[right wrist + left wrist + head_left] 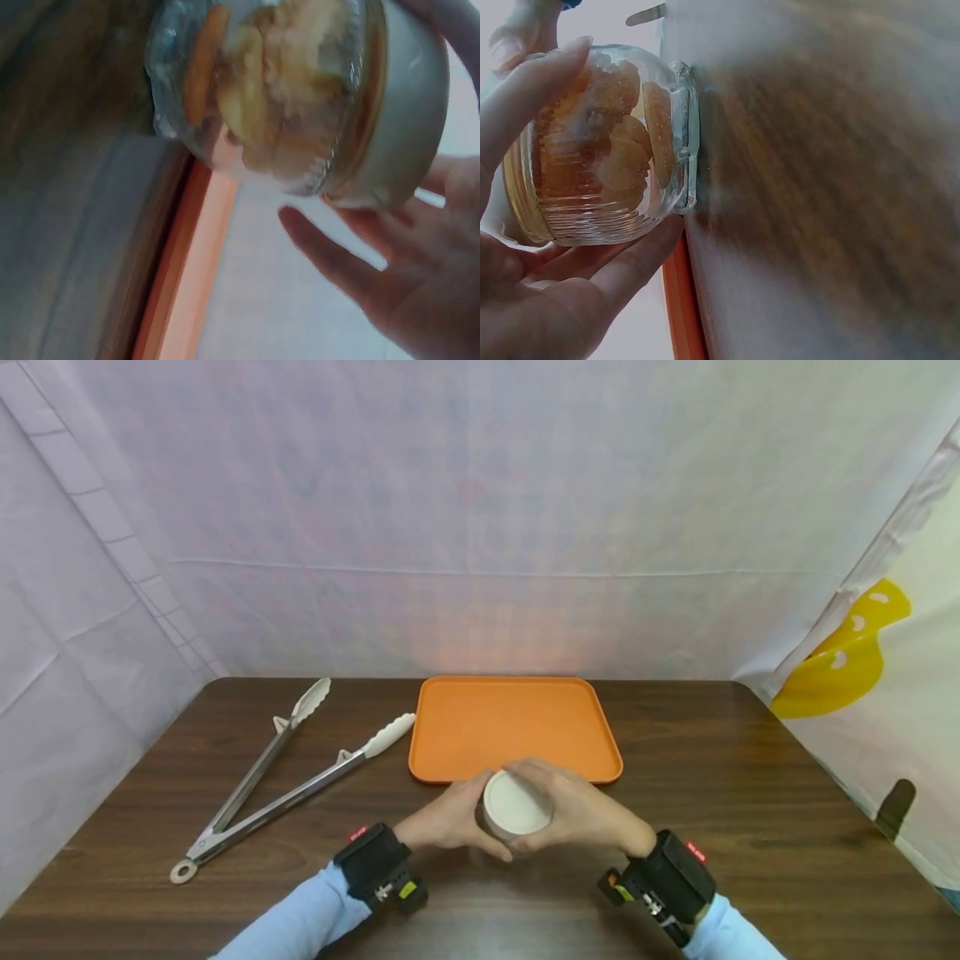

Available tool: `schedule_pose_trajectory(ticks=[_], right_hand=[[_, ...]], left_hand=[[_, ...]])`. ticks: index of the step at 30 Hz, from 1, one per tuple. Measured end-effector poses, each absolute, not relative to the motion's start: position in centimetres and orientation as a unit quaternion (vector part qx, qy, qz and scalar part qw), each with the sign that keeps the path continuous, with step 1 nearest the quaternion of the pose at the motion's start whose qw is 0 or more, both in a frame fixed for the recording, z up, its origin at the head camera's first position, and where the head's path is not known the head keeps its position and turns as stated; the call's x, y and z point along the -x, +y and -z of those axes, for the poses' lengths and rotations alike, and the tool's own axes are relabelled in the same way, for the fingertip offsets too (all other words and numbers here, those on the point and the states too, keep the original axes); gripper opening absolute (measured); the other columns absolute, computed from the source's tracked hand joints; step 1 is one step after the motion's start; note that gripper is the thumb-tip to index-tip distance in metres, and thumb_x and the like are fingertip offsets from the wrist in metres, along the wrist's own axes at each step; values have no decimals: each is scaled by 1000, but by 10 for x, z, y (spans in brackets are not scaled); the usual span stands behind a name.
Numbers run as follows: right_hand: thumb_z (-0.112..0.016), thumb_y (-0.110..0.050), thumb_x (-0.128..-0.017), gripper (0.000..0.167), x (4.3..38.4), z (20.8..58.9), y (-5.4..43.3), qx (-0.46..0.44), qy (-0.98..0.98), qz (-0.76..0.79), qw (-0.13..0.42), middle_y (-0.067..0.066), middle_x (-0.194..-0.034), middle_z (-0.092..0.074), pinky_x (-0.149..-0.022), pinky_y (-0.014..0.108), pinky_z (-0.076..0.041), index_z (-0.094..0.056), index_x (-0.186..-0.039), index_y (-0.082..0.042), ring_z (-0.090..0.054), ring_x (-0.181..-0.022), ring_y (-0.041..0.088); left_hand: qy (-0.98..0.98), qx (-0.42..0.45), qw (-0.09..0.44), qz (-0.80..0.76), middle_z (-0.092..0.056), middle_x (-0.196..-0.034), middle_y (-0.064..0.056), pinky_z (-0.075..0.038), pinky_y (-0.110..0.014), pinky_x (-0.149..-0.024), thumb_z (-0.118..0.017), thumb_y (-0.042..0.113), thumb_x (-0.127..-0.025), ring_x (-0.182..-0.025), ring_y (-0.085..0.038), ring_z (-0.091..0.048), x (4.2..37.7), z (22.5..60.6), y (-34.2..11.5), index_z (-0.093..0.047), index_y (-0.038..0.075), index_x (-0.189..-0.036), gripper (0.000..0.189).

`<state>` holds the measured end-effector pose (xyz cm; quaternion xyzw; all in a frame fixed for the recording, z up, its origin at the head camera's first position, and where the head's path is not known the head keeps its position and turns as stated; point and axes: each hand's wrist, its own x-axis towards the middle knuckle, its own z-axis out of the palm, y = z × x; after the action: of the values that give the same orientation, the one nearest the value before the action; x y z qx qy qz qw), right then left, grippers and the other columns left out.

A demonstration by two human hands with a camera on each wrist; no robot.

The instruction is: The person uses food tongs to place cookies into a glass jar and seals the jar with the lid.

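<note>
A glass jar (604, 142) with a pale lid (517, 803) stands upright on the table, just in front of the orange tray. Brownish-orange chunks show through its ribbed wall; what they are I cannot tell. My left hand (448, 820) holds the jar's glass body from the left, thumb on one side and fingers on the other. From the right, my right hand (576, 810) grips around the lid (416, 112), which appears seated on the jar.
The orange tray (513, 727) lies at the table's back middle. Spread metal tongs (300, 792) with pale tips lie on the left of the brown wooden table (750, 810). White cloth (465, 527) hangs behind, and a yellow shape (832, 681) is on the right-hand cloth.
</note>
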<state>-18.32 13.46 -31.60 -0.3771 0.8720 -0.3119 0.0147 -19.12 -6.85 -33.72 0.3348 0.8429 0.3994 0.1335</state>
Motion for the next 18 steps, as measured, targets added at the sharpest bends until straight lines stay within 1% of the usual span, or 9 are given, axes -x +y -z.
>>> schedule_pose_trajectory(ticks=[6, 9, 13, 18], right_hand=[[-75, -47, -60, 79, 174, 321, 128, 350, 892, 272, -87, 4, -107, -57, -66, 23, -47, -51, -121, -2, -56, -86, 14], [-75, -49, -59, 79, 170, 320, 126, 335, 902, 244, -121, 4, -104, -58, -62, 22, -47, -52, -119, -3, -58, -80, 13], [-74, -50, -59, 80, 168, 319, 125, 332, 906, 234, -123, 5, -103, -58, -61, 21, -46, -51, -120, -3, -58, -78, 13], [-72, -54, -61, 87, 171, 320, 128, 346, 900, 253, -82, 6, -109, -53, -66, 23, -47, -46, -125, -2, -56, -86, 14]], left_hand=[[842, -331, 138, -403, -51, -120, -10, -39, -34, -90, -83, 26, -59, -107, -20, -50, 191, 338, -68, -38, 3, -125, 82], [841, -328, 142, -406, -52, -119, -10, -40, -33, -89, -83, 26, -59, -106, -20, -50, 191, 338, -68, -39, 3, -124, 81], [842, -323, 145, -408, -53, -117, -9, -41, -32, -87, -83, 26, -58, -104, -19, -51, 191, 337, -68, -40, 4, -123, 80], [840, -328, 145, -407, -52, -118, -8, -40, -33, -89, -83, 26, -59, -105, -19, -50, 192, 337, -69, -39, 4, -124, 82]])
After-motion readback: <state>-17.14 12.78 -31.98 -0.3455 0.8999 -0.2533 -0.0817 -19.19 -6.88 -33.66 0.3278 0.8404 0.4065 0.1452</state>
